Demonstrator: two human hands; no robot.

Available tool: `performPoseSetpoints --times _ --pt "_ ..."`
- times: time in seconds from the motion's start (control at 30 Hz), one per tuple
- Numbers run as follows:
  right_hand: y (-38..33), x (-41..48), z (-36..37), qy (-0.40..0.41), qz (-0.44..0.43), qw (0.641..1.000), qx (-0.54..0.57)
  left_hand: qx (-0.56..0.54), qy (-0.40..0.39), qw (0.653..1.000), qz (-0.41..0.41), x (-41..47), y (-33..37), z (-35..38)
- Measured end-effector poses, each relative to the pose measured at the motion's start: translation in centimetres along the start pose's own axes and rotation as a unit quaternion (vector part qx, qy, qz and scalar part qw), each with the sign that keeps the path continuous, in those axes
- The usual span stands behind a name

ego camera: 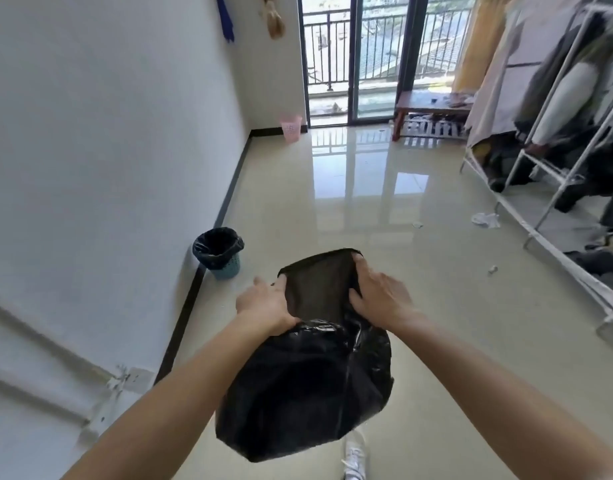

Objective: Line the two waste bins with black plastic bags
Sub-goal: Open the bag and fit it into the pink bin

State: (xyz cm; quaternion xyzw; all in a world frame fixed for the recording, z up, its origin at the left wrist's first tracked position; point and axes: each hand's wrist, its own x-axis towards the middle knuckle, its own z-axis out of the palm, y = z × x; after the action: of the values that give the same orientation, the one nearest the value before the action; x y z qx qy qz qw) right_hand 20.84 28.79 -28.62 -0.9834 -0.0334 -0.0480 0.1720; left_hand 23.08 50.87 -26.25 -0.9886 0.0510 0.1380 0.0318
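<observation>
I hold a black plastic bag (305, 386) in the air in front of me, its mouth stretched open between both hands. My left hand (267, 303) grips the left edge of the mouth and my right hand (379, 296) grips the right edge. The bag's body hangs puffed out toward me. A teal bin (225, 268) stands by the left wall with a black bag (217, 245) folded over its rim. A pink bin (291, 128) stands in the far corner by the balcony door with no bag visible in it.
A white wall with a black skirting board (225, 202) runs along the left. A clothes rack (547, 161) full of garments lines the right. A low wooden bench (433, 105) sits by the glass balcony door. Bits of paper litter (485, 220) lie on the glossy tile floor.
</observation>
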Motion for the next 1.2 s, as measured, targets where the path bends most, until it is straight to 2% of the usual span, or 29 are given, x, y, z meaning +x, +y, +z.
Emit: performPoseSetpoints --times 0.07,0.17,0.33,0.4,0.47,0.57,0.63,0.67,0.8,0.87,0.93,1.03,1.13,1.2 --pt "2.0 6.4 0.2 -0.006 0.008 1.0 0.008 -0.033 -0.057 0.998 0.02 6.6 0.7 -1.5" --pt "3.9 17.1 -0.9 -0.009 0.0 1.0 0.004 -0.092 -0.087 0.992 0.029 16.3 -0.1 -5.6" --pt "3.4 34.7 -2.1 -0.001 -0.015 1.0 0.009 -0.292 -0.006 0.956 0.029 30.3 -5.6 -11.3" --pt "2.7 41.3 -1.1 -0.002 -0.028 0.999 0.016 -0.371 0.021 0.928 0.019 36.2 -8.0 -12.2" --pt "2.2 48.7 0.8 -0.005 -0.042 0.999 0.007 -0.461 0.043 0.887 -0.001 43.3 -10.0 -12.6" --pt "1.7 58.7 3.5 -0.019 -0.067 0.997 -0.017 -0.591 0.026 0.804 -0.068 53.6 -12.0 -13.5" --pt "1.6 65.1 5.0 -0.04 -0.075 0.996 -0.028 -0.611 0.01 0.783 -0.111 60.3 -13.2 -14.8" --pt "1.8 68.1 5.4 -0.053 -0.079 0.995 -0.039 -0.597 0.005 0.794 -0.114 63.4 -13.6 -15.8" --pt "4.3 78.5 5.5 -0.067 -0.076 0.992 -0.071 -0.434 -0.034 0.9 -0.039 74.7 -14.2 -21.0" --pt "6.2 83.2 5.2 -0.067 -0.056 0.993 -0.081 -0.389 -0.053 0.92 -0.003 80.7 -13.8 -23.1" --pt "8.9 88.6 5.3 -0.058 -0.029 0.994 -0.091 -0.378 -0.052 0.924 0.038 87.4 -12.8 -24.8" --pt "13.0 97.1 6.4 -0.051 0.006 0.994 -0.092 -0.406 -0.024 0.911 0.075 97.4 -10.9 -26.3" --pt "17.1 107.0 8.0 -0.043 0.016 0.996 -0.073 -0.435 0.024 0.897 0.068 107.9 -8.5 -27.9" --pt "19.1 113.5 8.1 -0.04 0.022 0.997 -0.064 -0.467 0.043 0.883 0.031 113.8 -7.4 -29.8"
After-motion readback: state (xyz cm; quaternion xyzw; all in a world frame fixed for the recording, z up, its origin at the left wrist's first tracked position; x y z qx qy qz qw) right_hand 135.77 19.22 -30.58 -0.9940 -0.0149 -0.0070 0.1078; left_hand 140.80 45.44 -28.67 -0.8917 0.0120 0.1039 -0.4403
